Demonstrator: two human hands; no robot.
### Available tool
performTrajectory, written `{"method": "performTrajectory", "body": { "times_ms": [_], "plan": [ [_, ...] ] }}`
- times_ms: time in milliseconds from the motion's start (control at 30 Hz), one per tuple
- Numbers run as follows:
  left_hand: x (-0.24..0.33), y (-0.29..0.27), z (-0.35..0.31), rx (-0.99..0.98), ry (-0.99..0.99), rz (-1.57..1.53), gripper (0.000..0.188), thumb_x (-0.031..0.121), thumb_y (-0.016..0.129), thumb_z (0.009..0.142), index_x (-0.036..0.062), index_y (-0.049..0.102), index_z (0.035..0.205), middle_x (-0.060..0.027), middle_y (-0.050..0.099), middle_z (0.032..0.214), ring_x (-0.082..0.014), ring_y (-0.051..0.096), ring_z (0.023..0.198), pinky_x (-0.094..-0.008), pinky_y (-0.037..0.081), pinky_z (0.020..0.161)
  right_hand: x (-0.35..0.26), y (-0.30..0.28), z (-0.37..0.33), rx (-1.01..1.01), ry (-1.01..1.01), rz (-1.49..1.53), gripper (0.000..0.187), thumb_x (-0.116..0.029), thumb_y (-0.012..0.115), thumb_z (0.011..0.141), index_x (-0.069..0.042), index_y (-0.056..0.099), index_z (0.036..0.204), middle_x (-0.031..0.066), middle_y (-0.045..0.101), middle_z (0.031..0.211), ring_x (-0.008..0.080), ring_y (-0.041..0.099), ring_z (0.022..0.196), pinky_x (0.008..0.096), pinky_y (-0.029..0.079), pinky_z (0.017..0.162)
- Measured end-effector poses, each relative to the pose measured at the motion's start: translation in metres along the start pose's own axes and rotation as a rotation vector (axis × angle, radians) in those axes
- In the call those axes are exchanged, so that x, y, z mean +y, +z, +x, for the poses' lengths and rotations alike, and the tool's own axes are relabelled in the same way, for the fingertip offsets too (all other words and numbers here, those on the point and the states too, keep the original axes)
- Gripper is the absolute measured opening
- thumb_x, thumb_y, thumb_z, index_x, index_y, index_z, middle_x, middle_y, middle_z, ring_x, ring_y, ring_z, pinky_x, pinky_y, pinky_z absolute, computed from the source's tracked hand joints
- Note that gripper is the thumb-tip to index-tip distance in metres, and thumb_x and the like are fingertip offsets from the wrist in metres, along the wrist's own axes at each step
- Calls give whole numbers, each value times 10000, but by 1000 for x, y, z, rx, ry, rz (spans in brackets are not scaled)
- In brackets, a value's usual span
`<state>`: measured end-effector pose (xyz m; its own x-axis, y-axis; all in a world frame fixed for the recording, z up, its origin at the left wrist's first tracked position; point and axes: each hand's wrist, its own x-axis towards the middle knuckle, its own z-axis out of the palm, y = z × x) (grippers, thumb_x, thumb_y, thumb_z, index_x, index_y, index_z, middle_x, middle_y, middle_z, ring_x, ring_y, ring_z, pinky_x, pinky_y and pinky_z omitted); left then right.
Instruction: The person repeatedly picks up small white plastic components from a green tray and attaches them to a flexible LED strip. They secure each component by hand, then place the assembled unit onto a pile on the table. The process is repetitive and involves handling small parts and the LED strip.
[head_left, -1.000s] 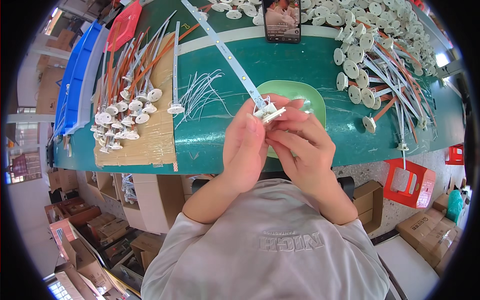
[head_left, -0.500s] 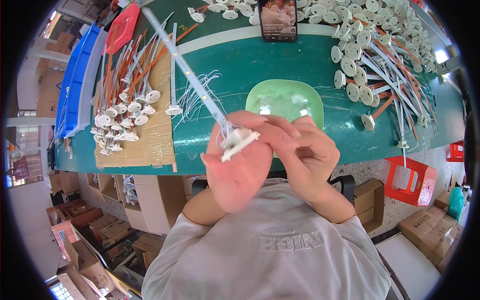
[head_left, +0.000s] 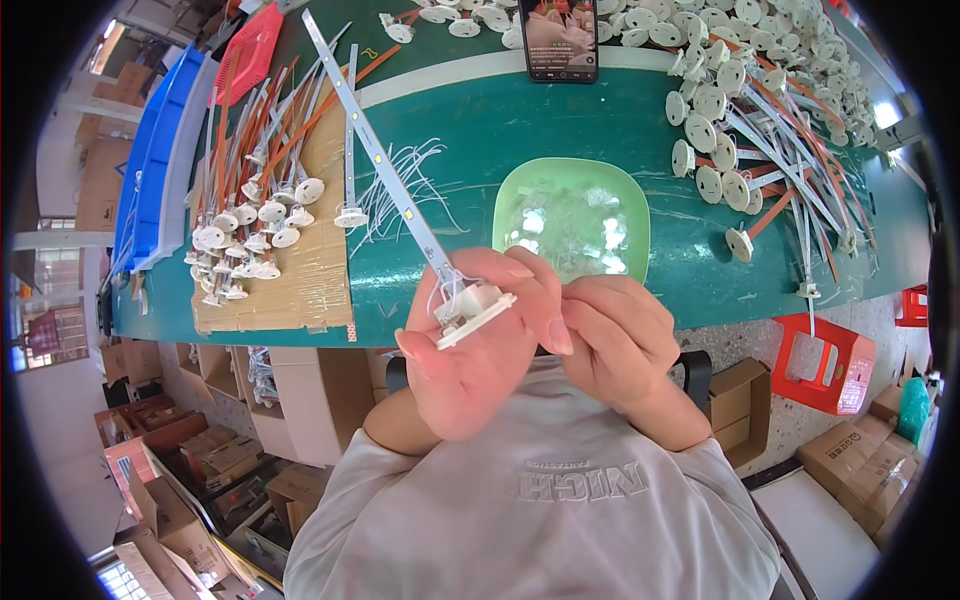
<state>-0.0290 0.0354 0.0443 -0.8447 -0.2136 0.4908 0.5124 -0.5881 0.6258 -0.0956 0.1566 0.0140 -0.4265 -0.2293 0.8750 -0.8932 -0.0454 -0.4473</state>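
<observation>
1. My left hand [head_left: 465, 385], palm up with fingers half curled, holds the white round base [head_left: 480, 318] of an LED strip [head_left: 380, 158], which slants away to the left.
2. My right hand [head_left: 625, 335] is just right of that base, apart from it, fingers bunched; I cannot tell whether they pinch anything.
3. Just beyond my hands sits a green tray [head_left: 641, 215].
4. Left of it lie loose white wires [head_left: 408, 185].
5. A phone [head_left: 560, 50] stands farthest.
</observation>
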Motion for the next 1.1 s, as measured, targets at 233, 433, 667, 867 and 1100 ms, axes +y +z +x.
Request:
{"method": "performTrajectory", "body": {
  "times_ms": [233, 433, 667, 867, 1100],
  "plan": [
    [-9, -3, -4, 45, 82, 160, 657, 594, 352, 998, 35, 421, 1336, -203, 632, 1111, -290, 521, 1159, -391, 401, 943, -7, -16, 5, -66, 167, 84, 218, 99, 739, 672, 39, 666, 869, 119, 674, 793, 249, 647, 626, 299, 527, 546],
    [-23, 1, -5, 189, -55, 282, 575, 506, 373, 1023, 92, 303, 1415, -231, 469, 1397, -277, 453, 1303, -428, 347, 1040, -12, -12, 22, -73, 239, 90, 173, 81, 737, 718, 38, 664, 868, 126, 675, 763, 251, 650, 608, 299, 528, 550],
    [-24, 0, -4, 75, -107, 246, 568, 492, 319, 1036, 84, 259, 1426, -255, 423, 1408, -272, 544, 1165, -417, 436, 975, -6, 3, 20, -8, 174, 78, 157, 75, 729, 724, 39, 666, 862, 138, 678, 775, 261, 661, 622, 304, 539, 558],
    [-23, 1, -4, 67, -124, 262, 567, 493, 314, 1035, 75, 256, 1414, -255, 432, 1388, -268, 551, 1148, -421, 443, 973, -2, 8, 17, 37, 99, 15, 167, 85, 707, 701, 45, 659, 856, 146, 671, 781, 262, 666, 636, 301, 544, 557],
    [-26, 4, -6, 54, -111, 346, 535, 451, 306, 1045, 50, 270, 1396, -257, 431, 1394, -304, 463, 1268, -459, 359, 1058, -2, 12, 14, 67, -24, -137, 187, 69, 705, 681, 43, 656, 860, 137, 660, 792, 250, 661, 635, 296, 541, 554]
  ]
}}
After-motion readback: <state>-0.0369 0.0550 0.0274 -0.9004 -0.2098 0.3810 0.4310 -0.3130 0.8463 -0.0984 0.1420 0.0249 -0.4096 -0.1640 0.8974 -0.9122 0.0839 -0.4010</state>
